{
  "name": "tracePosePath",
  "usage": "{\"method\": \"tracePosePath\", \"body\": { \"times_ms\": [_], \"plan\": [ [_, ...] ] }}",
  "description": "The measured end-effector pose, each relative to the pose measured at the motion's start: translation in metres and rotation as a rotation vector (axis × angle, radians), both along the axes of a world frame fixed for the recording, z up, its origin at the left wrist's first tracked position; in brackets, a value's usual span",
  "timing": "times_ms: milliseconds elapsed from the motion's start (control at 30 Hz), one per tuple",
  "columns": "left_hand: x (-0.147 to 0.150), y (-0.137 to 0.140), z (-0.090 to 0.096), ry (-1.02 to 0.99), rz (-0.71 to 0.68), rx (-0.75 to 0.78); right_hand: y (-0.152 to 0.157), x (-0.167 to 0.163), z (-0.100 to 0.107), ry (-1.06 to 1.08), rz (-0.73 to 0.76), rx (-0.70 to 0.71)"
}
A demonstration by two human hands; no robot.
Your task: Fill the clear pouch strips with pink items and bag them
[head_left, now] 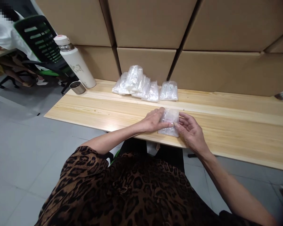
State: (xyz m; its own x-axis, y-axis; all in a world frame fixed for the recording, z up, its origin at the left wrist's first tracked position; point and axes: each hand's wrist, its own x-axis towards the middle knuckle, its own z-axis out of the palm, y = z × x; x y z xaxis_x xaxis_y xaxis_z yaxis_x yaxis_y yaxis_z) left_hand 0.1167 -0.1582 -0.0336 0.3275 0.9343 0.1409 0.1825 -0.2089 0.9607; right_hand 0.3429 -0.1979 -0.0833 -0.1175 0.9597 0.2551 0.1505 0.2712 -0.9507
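A clear plastic bag (169,129) lies flat near the front edge of the wooden table, with something pale inside that I cannot make out. My left hand (153,121) grips its left side, the thumb stretched across the bag's top. On the other side, my right hand (191,129) holds the bag's right edge, thumb on top and fingers curled. Behind them stands a clear pouch with dark marks (169,90). To its left, several filled clear bags (136,82) are heaped against the boxes.
Cardboard boxes (146,61) form a wall along the back of the wooden table (238,125). A white thermos (78,66) and a metal cup (77,88) stand at the far left. Beyond are a green-black chair (39,40) and a seated person in white (10,31).
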Motion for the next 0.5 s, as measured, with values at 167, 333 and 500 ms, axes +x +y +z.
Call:
{"method": "tracePosePath", "body": {
  "times_ms": [167,333,500],
  "plan": [
    [0.001,-0.003,0.006,-0.132,-0.108,-0.139,0.007,-0.013,0.011,0.146,0.014,-0.014],
    [0.007,0.052,0.029,-0.369,0.069,0.042,0.081,-0.024,0.047,0.065,-0.041,0.235],
    [0.01,0.123,0.029,-0.102,0.289,0.306,0.181,-0.039,0.048,-0.085,-0.11,0.292]
  ]
}}
